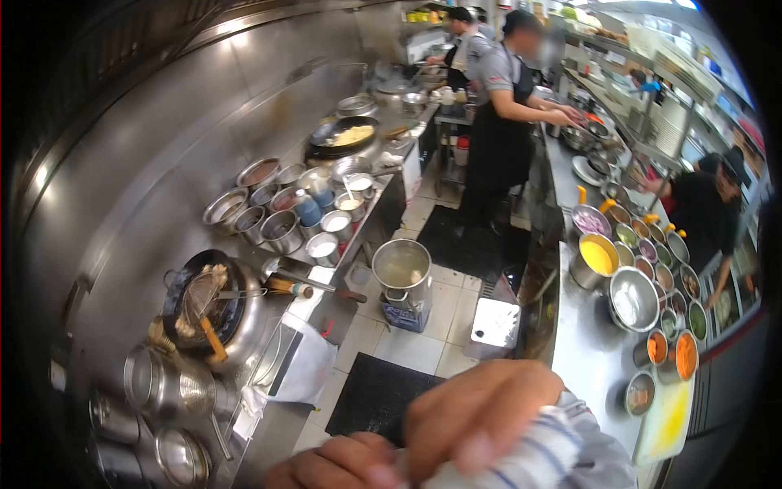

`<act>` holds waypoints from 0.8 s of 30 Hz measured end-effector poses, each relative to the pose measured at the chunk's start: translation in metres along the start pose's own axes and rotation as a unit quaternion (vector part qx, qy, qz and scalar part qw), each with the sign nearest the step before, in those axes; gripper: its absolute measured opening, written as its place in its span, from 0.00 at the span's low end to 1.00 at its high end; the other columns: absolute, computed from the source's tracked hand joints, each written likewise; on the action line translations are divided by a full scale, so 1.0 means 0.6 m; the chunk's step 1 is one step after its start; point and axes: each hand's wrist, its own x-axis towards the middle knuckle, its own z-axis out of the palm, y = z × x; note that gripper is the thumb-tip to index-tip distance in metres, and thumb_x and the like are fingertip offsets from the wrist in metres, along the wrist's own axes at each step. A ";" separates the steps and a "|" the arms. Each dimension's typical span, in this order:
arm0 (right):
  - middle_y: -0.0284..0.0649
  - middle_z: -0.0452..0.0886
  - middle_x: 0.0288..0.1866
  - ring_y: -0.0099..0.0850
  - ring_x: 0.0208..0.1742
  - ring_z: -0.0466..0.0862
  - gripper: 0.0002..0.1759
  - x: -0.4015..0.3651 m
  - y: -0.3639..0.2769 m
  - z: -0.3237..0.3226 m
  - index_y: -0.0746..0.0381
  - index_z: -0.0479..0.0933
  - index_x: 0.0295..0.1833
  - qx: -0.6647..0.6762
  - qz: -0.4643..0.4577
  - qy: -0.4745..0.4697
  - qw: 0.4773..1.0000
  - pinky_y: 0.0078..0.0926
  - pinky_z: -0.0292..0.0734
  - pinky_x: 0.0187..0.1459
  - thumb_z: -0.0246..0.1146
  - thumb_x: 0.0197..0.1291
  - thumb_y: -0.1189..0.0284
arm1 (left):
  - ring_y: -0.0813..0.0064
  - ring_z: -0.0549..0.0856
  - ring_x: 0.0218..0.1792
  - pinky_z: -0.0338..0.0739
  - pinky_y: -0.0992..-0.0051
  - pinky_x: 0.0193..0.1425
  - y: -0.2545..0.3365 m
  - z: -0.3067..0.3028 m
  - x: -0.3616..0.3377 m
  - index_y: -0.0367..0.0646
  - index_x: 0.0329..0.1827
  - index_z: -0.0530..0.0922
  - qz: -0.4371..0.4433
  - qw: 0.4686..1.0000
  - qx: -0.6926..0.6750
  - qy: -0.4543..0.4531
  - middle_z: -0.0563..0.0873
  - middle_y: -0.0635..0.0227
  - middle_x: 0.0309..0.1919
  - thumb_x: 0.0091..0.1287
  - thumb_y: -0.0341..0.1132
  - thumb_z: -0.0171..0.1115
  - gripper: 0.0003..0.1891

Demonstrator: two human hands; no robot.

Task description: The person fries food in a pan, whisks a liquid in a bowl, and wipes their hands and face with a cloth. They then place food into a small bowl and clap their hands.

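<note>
Both of my hands are close together at the bottom of the view. My right hand is closed, its fingers curled around or against a white cloth with blue stripes. Just left of it and lower, my left hand has its fingers curled; whether it grips part of the cloth cannot be made out. A grey sleeve shows behind the cloth. Beneath the hands lies a black floor mat.
At left, a wok holds a strainer; metal pots line that counter. A large pot stands on a blue box in the aisle. The right counter bears several containers and a cutting board. Several people stand farther back and right.
</note>
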 end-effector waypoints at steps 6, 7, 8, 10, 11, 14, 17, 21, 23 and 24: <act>0.49 0.80 0.38 0.36 0.30 0.77 0.09 0.020 -0.024 -0.047 0.60 0.81 0.39 -0.169 -0.084 -0.225 0.956 0.26 0.72 0.28 0.70 0.52 0.73 | 0.48 0.79 0.47 0.73 0.51 0.51 -0.020 0.082 0.045 0.33 0.45 0.76 -0.032 0.995 0.014 0.093 0.81 0.46 0.42 0.72 0.54 0.39 0.29; 0.48 0.79 0.38 0.36 0.30 0.77 0.08 0.041 -0.031 -0.060 0.59 0.81 0.39 -0.178 -0.087 -0.291 0.936 0.27 0.72 0.28 0.70 0.52 0.73 | 0.48 0.80 0.45 0.75 0.53 0.49 -0.028 0.078 0.050 0.30 0.45 0.76 -0.018 0.997 0.007 0.081 0.81 0.43 0.41 0.72 0.53 0.40 0.29; 0.47 0.79 0.39 0.36 0.30 0.76 0.08 0.056 -0.034 -0.070 0.59 0.82 0.39 -0.185 -0.093 -0.357 0.911 0.27 0.72 0.29 0.70 0.52 0.73 | 0.47 0.80 0.44 0.76 0.54 0.48 -0.035 0.073 0.054 0.28 0.45 0.76 -0.004 0.998 0.000 0.068 0.81 0.40 0.40 0.72 0.53 0.40 0.30; 0.48 0.79 0.39 0.37 0.30 0.76 0.07 0.054 -0.032 -0.075 0.58 0.82 0.38 -0.182 -0.113 -0.382 0.899 0.28 0.72 0.29 0.69 0.53 0.73 | 0.47 0.81 0.43 0.77 0.56 0.47 -0.021 0.087 0.069 0.26 0.45 0.76 -0.036 0.996 -0.010 0.079 0.80 0.37 0.40 0.72 0.52 0.41 0.31; 0.48 0.79 0.40 0.37 0.29 0.75 0.06 0.053 -0.030 -0.079 0.58 0.82 0.38 -0.180 -0.124 -0.393 0.893 0.28 0.71 0.29 0.69 0.53 0.74 | 0.47 0.81 0.44 0.77 0.56 0.47 -0.031 0.073 0.069 0.24 0.46 0.76 -0.026 0.998 -0.038 0.042 0.80 0.36 0.41 0.72 0.52 0.42 0.31; 0.48 0.79 0.40 0.37 0.29 0.74 0.05 0.062 -0.035 -0.088 0.58 0.82 0.38 -0.165 -0.119 -0.463 0.863 0.29 0.71 0.28 0.67 0.55 0.73 | 0.48 0.81 0.46 0.76 0.55 0.50 -0.065 0.031 0.063 0.20 0.46 0.76 -0.002 0.991 -0.113 -0.075 0.80 0.36 0.44 0.70 0.53 0.45 0.33; 0.52 0.78 0.42 0.39 0.29 0.75 0.08 0.048 -0.028 -0.095 0.58 0.81 0.41 -0.132 -0.101 -0.449 0.878 0.31 0.71 0.29 0.67 0.54 0.75 | 0.47 0.81 0.47 0.74 0.54 0.53 -0.067 0.005 0.047 0.22 0.45 0.76 -0.059 0.978 -0.163 -0.112 0.80 0.37 0.44 0.70 0.53 0.46 0.33; 0.58 0.77 0.43 0.43 0.34 0.78 0.14 0.005 -0.035 -0.100 0.61 0.79 0.45 -0.146 -0.007 -0.356 0.923 0.32 0.74 0.35 0.70 0.51 0.73 | 0.48 0.83 0.43 0.75 0.54 0.52 -0.056 0.003 0.054 0.24 0.45 0.77 -0.100 0.965 -0.239 -0.050 0.83 0.41 0.39 0.70 0.55 0.43 0.33; 0.59 0.76 0.44 0.43 0.36 0.79 0.14 0.026 -0.076 -0.095 0.64 0.79 0.44 -0.253 0.118 -0.401 0.872 0.30 0.74 0.37 0.70 0.51 0.72 | 0.51 0.84 0.40 0.75 0.54 0.51 -0.046 0.013 0.058 0.26 0.44 0.78 -0.104 0.962 -0.251 -0.007 0.84 0.44 0.35 0.71 0.56 0.42 0.34; 0.59 0.77 0.43 0.43 0.37 0.79 0.16 0.042 -0.080 -0.089 0.67 0.79 0.43 -0.279 0.090 -0.419 0.859 0.31 0.74 0.38 0.71 0.49 0.73 | 0.52 0.85 0.39 0.76 0.54 0.51 -0.041 0.015 0.057 0.28 0.43 0.78 -0.106 0.964 -0.243 0.016 0.84 0.46 0.34 0.71 0.57 0.41 0.33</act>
